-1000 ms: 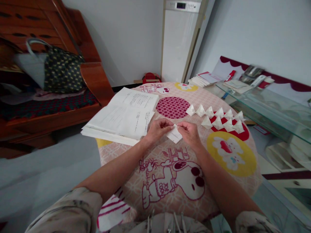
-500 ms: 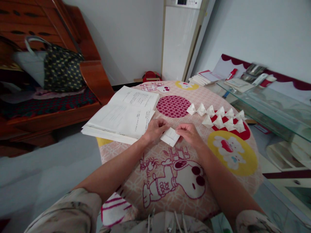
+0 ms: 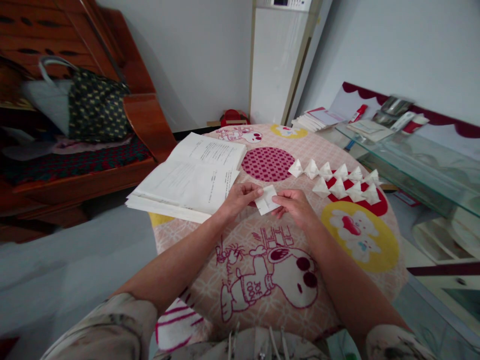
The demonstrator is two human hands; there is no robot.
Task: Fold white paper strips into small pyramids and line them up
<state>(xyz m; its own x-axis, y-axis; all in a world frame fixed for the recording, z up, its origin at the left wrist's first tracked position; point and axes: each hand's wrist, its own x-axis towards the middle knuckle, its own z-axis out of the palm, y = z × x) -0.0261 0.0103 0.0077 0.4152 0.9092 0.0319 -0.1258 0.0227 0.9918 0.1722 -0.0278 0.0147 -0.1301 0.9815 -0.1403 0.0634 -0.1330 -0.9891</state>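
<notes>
Both hands, left (image 3: 240, 200) and right (image 3: 297, 205), pinch the folded paper (image 3: 266, 201) well inside the table's (image 3: 315, 145) near edge, turned since half a second ago, apparently presenting another side for handling.

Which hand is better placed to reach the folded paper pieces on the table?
Probably the right hand: it is nearer the folded paper pieces, which lie on its side. The left hand is farther off, close to the open book. Both hold the white paper.
</notes>
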